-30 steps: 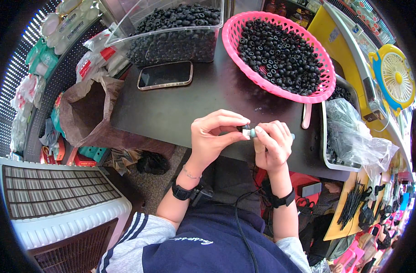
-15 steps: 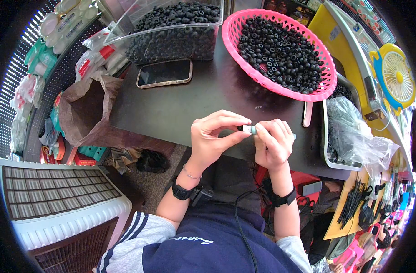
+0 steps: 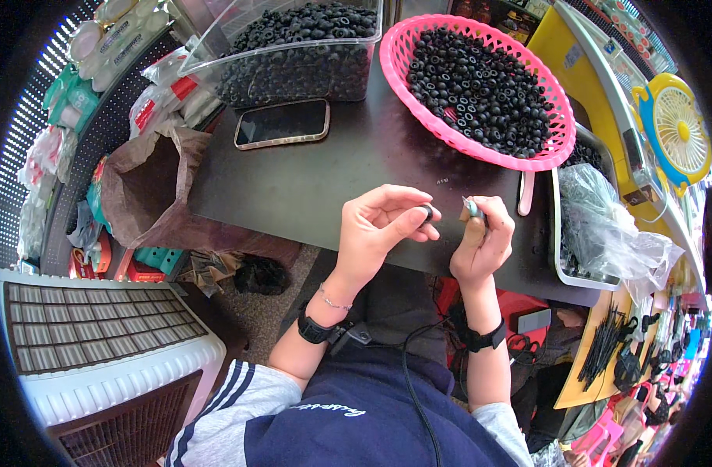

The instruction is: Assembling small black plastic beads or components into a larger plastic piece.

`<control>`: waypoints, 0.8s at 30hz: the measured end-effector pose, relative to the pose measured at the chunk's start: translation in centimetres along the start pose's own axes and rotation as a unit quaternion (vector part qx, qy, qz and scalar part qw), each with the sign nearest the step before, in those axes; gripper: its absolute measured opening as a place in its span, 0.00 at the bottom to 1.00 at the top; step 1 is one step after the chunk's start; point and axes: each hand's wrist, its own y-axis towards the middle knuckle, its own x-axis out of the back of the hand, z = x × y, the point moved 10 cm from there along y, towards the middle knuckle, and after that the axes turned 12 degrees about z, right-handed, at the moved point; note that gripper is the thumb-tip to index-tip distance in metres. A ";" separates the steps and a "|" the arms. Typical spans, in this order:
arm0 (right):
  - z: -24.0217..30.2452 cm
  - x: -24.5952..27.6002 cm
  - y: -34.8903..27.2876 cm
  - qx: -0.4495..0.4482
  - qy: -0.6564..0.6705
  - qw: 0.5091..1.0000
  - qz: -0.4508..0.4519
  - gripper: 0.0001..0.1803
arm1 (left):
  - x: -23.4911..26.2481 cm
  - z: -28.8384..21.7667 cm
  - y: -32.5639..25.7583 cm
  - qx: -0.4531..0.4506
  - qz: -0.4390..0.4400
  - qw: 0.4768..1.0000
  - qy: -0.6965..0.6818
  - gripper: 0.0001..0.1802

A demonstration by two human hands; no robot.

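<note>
Above the near edge of a dark table (image 3: 293, 183), my left hand (image 3: 369, 227) pinches a small round black part (image 3: 427, 213) between thumb and fingertips. To its right, my right hand (image 3: 483, 243) is closed around a small tool with a teal body (image 3: 473, 208); its working end is too small to make out. A gap separates the two hands, and the tool does not touch the black part. Beyond them stands a pink basket (image 3: 402, 87) heaped with small black ring-shaped parts. A clear plastic bin (image 3: 293, 53) at the far left holds many similar ones.
A phone (image 3: 282, 124) lies in front of the bin. Right of my hands are a pale strip-like handle (image 3: 526, 193) and a grey tray (image 3: 560, 233) with a clear plastic bag (image 3: 597, 210) over it. A brown sack (image 3: 142, 191) stands left, a blue-yellow fan (image 3: 679, 132) far right.
My hands have moved apart. The teal tool has come away from the black part and tilted upward in my right hand; the black part stays in my left.
</note>
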 end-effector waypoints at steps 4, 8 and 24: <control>-0.4 -0.1 -0.1 -0.024 0.011 1.000 0.006 0.10 | 0.2 0.0 0.0 0.005 -0.013 1.000 -0.011 0.13; -0.7 -0.2 -0.3 -0.031 0.014 0.999 0.010 0.10 | 0.6 -1.1 0.5 -0.015 -0.023 0.999 0.017 0.10; -0.6 0.7 -0.3 0.001 0.004 1.000 -0.006 0.10 | -2.0 -14.7 16.0 -0.191 0.073 0.711 0.673 0.15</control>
